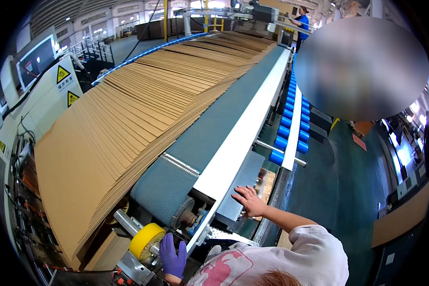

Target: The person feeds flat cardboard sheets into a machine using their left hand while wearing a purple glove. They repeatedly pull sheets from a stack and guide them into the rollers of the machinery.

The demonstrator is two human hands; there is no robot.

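Note:
My left hand (173, 257), in a purple glove, is beside a yellow wheel (147, 241) on a metal shaft. Its fingers are stretched out and it holds nothing that I can see. Bare, my right hand (250, 201) reaches over a grey metal box (233, 205) beside the white side rail (243, 138); its fingers are apart. Whether it touches the box I cannot tell. To the left, a long overlapping row of brown cardboard sheets (124, 119) leans along the green conveyor belt (209, 126). A metal lacing seam (181, 165) crosses the belt near its end.
Blue rollers (285, 121) run along the conveyor's right side. White machine panels (57, 100) with yellow warning signs stand at left. A person in blue (301, 23) is at the far end. Cardboard (400, 217) leans at right, beside the green floor (329, 190).

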